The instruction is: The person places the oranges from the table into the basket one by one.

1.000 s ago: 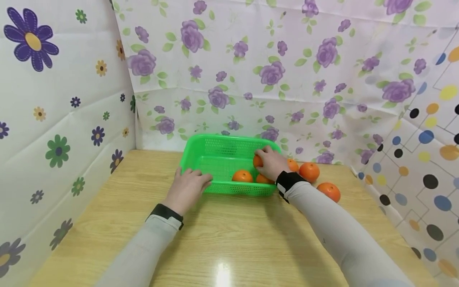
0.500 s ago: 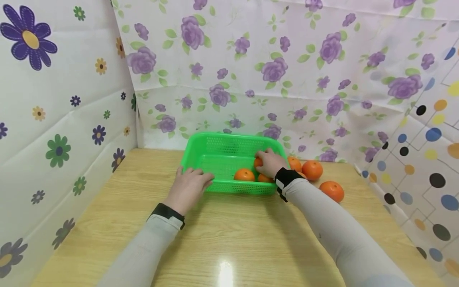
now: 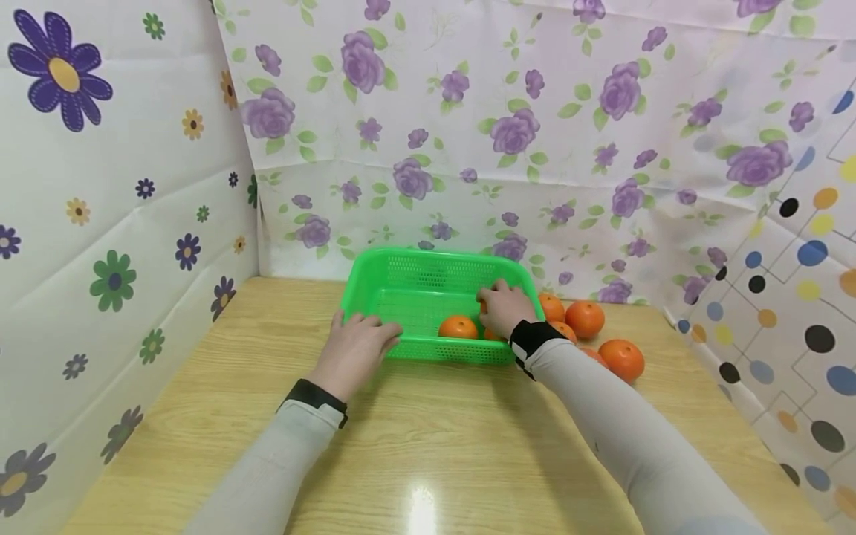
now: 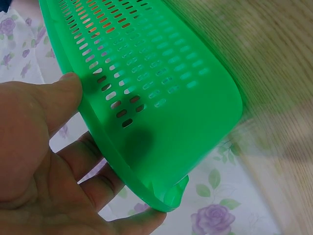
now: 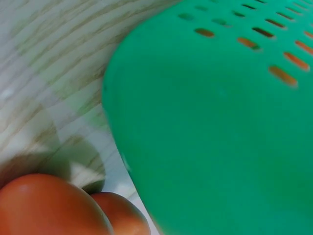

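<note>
One mandarin [image 3: 483,305], mostly hidden, is gripped by the right hand [image 3: 506,308] inside the basket's right end. Two mandarins [image 3: 458,327] sit below, along the near wall. The left hand [image 3: 356,349] grips the green basket [image 3: 428,349] at its near-left rim. At least five loose mandarins [image 3: 622,360] remain outside, right of it on the wooden table [image 3: 414,431].

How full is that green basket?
Partly full: the green basket holds oranges toward its right end, while bare green floor shows at left; the right hand hides part of that end.
</note>
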A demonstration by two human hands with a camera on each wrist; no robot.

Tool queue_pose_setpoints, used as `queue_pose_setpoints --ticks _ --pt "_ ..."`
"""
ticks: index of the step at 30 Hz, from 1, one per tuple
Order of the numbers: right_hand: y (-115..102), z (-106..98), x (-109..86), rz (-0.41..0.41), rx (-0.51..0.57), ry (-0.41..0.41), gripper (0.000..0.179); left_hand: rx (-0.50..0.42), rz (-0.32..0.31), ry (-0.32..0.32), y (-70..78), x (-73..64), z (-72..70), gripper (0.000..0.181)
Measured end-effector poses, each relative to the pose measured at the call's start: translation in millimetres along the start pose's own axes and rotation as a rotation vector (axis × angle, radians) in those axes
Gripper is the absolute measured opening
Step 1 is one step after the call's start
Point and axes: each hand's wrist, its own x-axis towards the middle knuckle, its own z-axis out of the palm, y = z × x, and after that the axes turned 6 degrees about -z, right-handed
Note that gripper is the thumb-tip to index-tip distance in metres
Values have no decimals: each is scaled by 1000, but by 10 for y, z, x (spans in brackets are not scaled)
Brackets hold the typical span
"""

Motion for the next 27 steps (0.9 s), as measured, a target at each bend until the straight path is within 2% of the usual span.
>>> queue_pose_setpoints --ticks 12,20,27 --pt "-47 -67 -50 -21 43 -8 39 0 3 12 -1 0 0 16" --pt "-106 -189 -179 -86 51 81 34 2 9 12 -6 2 -2 18" --pt "-244 -360 -504 -223 23 227 22 1 12 1 -5 6 -3 19"
